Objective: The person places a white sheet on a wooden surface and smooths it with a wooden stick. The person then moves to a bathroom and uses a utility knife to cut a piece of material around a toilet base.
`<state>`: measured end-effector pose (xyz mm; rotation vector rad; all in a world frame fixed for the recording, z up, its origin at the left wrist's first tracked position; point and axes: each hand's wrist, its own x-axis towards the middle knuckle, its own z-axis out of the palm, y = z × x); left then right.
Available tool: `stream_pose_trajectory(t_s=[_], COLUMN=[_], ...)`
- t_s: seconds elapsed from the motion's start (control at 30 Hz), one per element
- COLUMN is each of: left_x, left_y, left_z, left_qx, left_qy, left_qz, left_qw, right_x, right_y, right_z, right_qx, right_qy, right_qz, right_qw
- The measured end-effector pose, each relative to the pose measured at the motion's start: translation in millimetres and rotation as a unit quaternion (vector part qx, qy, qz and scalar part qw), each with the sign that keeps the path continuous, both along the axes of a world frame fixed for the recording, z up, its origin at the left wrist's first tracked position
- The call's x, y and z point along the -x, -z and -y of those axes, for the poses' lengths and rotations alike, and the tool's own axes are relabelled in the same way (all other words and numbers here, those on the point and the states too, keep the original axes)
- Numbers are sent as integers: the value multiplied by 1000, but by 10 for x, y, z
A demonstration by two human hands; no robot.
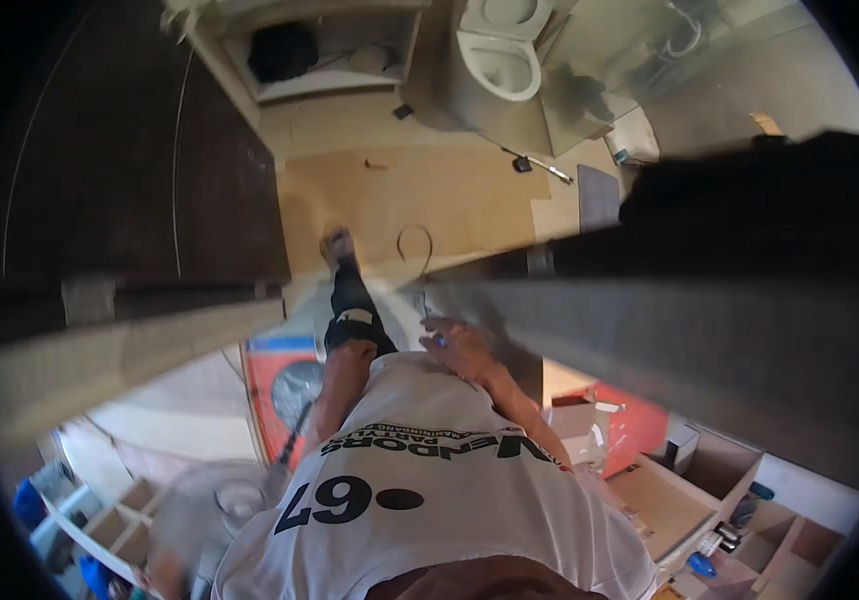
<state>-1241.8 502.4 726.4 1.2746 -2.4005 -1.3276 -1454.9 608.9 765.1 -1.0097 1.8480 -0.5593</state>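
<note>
My left hand (351, 353) hangs low against my dark trousers (357, 310). Its fingers are mostly hidden, so I cannot tell what they hold, if anything. My right hand (461, 348) is in front of my white shirt (409, 480), fingers apart, with a small blue spot on one finger. Just beyond its fingertips is a small metal fitting, perhaps a handle (422, 302), by the end of a long dark panel (649, 310) that looks like a door. One bare foot (339, 243) is forward on the tan floor covering (479, 205).
Dark tall panels (139, 170) stand at the left. Ahead are a white toilet (499, 65), an open low cabinet (334, 60) and a thin curved strip (415, 243). A rod-like tool (549, 170) lies on the floor. Behind are a fan (224, 510) and open drawers (669, 500).
</note>
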Motion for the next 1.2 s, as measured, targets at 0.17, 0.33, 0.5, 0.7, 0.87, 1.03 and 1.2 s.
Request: stream_pose_trajectory(t_s=[0.17,0.33,0.5,0.7,0.87,1.03,1.2], left_x=[617,1422,2757,4400,5668,6406,7041], left_y=[362,-33,-412,-661,-271,191,40], left_z=[1958,3878,5027,5685,6423,7298,7165], left_qx=[39,114,113,216,338,285,179], left_qy=[138,143,125,71,25,-121,-250], left_qz=[97,54,43,-95,-105,8,200], left_qw=[985,982,985,969,935,951,930], right_x=[560,1048,1716,3046,5211,7427,8928], right_y=[799,497,483,706,857,529,341], right_z=[896,1793,2338,3072,3922,4943,5786], right_qx=[-48,-13,-44,7,93,274,252], right_qy=[134,221,270,249,256,291,255], right_qz=[10,-7,-38,-12,-86,-131,-204], right_qw=[990,975,961,968,958,907,911])
